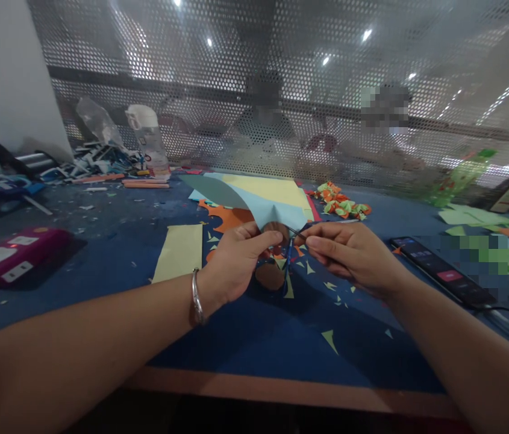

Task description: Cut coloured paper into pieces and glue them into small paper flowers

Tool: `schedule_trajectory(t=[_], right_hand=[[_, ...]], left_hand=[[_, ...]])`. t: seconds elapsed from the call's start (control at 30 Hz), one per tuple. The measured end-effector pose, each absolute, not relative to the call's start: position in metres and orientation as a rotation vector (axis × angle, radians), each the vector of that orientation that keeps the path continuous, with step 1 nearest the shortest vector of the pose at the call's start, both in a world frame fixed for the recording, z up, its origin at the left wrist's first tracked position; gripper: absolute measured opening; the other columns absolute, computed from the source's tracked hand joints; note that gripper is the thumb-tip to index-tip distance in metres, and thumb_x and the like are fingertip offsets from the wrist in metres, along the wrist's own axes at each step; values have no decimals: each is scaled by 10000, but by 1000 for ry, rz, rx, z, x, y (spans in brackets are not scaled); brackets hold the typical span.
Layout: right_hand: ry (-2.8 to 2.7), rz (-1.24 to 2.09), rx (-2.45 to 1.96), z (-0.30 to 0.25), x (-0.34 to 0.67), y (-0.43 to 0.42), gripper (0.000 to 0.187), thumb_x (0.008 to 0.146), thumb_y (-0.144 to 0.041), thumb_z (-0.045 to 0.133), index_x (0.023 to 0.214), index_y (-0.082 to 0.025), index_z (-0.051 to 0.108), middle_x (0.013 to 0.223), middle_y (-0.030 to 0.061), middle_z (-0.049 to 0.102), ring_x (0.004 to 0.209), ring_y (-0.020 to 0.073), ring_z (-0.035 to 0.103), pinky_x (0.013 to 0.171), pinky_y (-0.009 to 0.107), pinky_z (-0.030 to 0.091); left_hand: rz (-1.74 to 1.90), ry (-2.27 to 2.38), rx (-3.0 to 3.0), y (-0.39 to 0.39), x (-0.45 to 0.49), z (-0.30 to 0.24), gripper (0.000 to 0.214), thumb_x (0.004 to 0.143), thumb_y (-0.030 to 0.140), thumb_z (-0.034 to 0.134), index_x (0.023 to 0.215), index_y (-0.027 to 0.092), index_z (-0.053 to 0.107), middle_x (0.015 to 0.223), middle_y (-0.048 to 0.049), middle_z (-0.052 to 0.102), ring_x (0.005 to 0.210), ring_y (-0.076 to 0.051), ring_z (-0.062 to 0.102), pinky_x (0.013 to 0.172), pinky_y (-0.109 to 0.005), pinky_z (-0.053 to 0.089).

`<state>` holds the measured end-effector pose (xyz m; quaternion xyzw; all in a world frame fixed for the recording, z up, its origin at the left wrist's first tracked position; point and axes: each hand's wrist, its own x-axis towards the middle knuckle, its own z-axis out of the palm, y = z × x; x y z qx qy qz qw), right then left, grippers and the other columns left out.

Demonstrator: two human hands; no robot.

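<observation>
My left hand [240, 253], closed with the thumb on top, pinches a light blue sheet of paper [276, 212] together with a round brown disc [276, 228]. My right hand [342, 250] is closed on a thin dark tool [294, 231], whose tip reaches the paper beside my left thumb; its exact kind is hard to make out. Under the hands lie another brown disc [269, 276] and a slim blue stick [288, 265]. Pale green paper scraps [330, 341] are scattered around them on the dark blue table [245, 343].
A pale yellow strip [181, 250] lies left of my hands, with orange paper [227, 218] behind. A magenta device [19, 253] is far left. A phone [439, 271] with a cable lies right. Folded orange-green paper pieces [342, 202] and a clear bottle [150, 141] stand farther back.
</observation>
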<state>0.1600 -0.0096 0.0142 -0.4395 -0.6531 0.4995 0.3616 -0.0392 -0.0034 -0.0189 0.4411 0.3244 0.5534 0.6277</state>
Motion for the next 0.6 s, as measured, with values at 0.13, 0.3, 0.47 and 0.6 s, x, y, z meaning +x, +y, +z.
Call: schedule_trajectory(t=[0.13, 0.3, 0.47, 0.6], right_hand=[[-1687, 1320, -1125, 14, 159, -8, 316, 868, -451, 728, 952, -147, 716, 593, -46, 515, 374, 6, 316, 363, 203, 99], [-1680, 1367, -1141, 22, 153, -4, 348, 860, -483, 725, 938, -145, 694, 593, -51, 515, 363, 6, 307, 353, 197, 90], [-1717, 1386, -1164, 35, 145, 2, 386, 829, -515, 735, 933, -147, 679, 574, -56, 506, 358, 10, 288, 347, 196, 88], [-1774, 1372, -1146, 41, 142, 10, 384, 830, -518, 731, 910, -148, 671, 561, -53, 511, 360, 14, 297, 350, 205, 111]], left_hand=[[1290, 741, 1032, -2, -42, -16, 71, 727, 189, 776, 708, 138, 728, 680, -18, 638, 628, -104, 513, 635, -263, 382], [1286, 778, 1077, -1, -50, -11, 101, 738, 233, 786, 724, 146, 737, 684, -22, 652, 608, -112, 506, 611, -277, 374], [1293, 808, 1082, 0, -56, -8, 119, 767, 268, 774, 727, 164, 733, 743, -46, 684, 699, -139, 588, 652, -283, 401], [1279, 784, 1019, 1, -57, -5, 122, 777, 270, 773, 729, 167, 728, 793, -58, 711, 737, -146, 623, 683, -287, 441]])
